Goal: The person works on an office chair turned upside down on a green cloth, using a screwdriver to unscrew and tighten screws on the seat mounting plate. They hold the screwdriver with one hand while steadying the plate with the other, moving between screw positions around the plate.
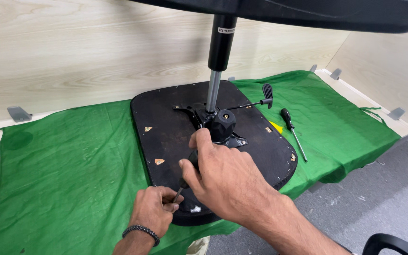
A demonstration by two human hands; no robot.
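The place looks like an office or a furniture assembly corner within one. A pale wood-grain desk (5,137) serves as the workbench, closed in behind and to the right by matching laminate partition panels (95,47) fixed with small grey metal brackets (19,113). Spread over the desk lies a green cloth (67,165). On the cloth rests an upturned black office chair seat (166,127), and just right of the seat lies a spare screwdriver (292,126). Below the desk's front edge runs grey carpet flooring (355,203), where a black chair part (393,243) shows at the corner.
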